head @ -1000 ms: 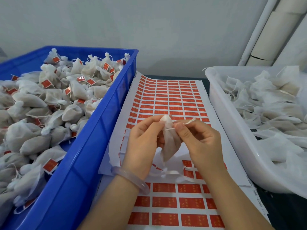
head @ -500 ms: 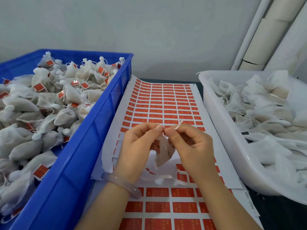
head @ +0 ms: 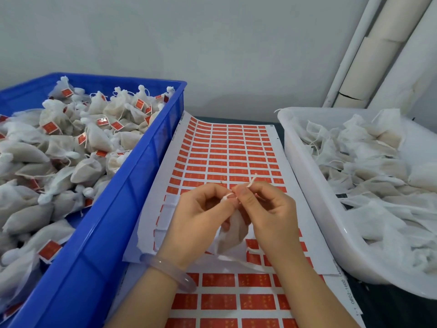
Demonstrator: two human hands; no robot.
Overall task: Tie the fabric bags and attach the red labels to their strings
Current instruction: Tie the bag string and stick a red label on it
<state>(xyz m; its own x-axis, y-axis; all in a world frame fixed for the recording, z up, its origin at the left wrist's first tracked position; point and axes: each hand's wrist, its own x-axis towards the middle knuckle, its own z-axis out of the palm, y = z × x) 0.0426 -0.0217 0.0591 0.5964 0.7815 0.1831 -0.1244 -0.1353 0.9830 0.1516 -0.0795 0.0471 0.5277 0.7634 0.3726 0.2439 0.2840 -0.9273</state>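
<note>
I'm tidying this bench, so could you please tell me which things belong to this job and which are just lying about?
In use: small white fabric bag; its white string, pinched by left hand and right hand; sheet of red rectangular labels; blue plastic crate of labelled bags; white plastic tub of unlabelled bags.
Just there: pale round pipes by the wall.

A small white fabric bag (head: 230, 235) hung neck-up between the left hand (head: 194, 223) and right hand (head: 267, 216), both pinching its white string (head: 251, 183) at the top; the red labels (head: 227, 157) lay in rows on a white sheet (head: 276, 147) flat beneath it, some spaces bare.
</note>
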